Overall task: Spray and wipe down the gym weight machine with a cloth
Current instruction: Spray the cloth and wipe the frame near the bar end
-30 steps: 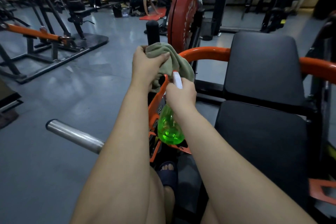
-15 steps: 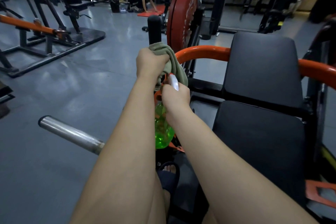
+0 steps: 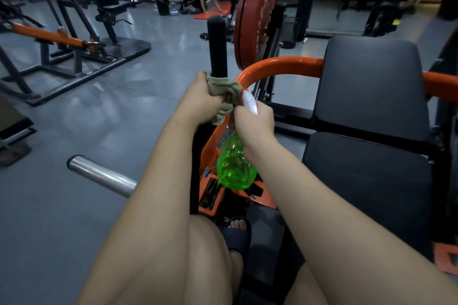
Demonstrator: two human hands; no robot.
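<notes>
My left hand (image 3: 200, 99) grips a bunched olive-green cloth (image 3: 224, 89) around the base of the black foam handle (image 3: 217, 44), where it meets the orange frame bar (image 3: 280, 65) of the weight machine. My right hand (image 3: 252, 121) holds a green spray bottle (image 3: 235, 166) by its neck, the white nozzle (image 3: 249, 103) poking up beside the cloth. The bottle hangs down over the orange lower frame. Black seat pads (image 3: 369, 156) sit to the right.
A red weight plate (image 3: 255, 22) is loaded just behind the bar. A chrome sleeve (image 3: 99, 174) sticks out at lower left. Another orange machine (image 3: 57, 39) stands on the grey floor at left. Two people are at the back. My sandalled foot (image 3: 236, 230) rests below.
My left hand and the cloth have slid down from the curved orange bar onto the base of the black handle. The right hand with the bottle stayed close beside it.
</notes>
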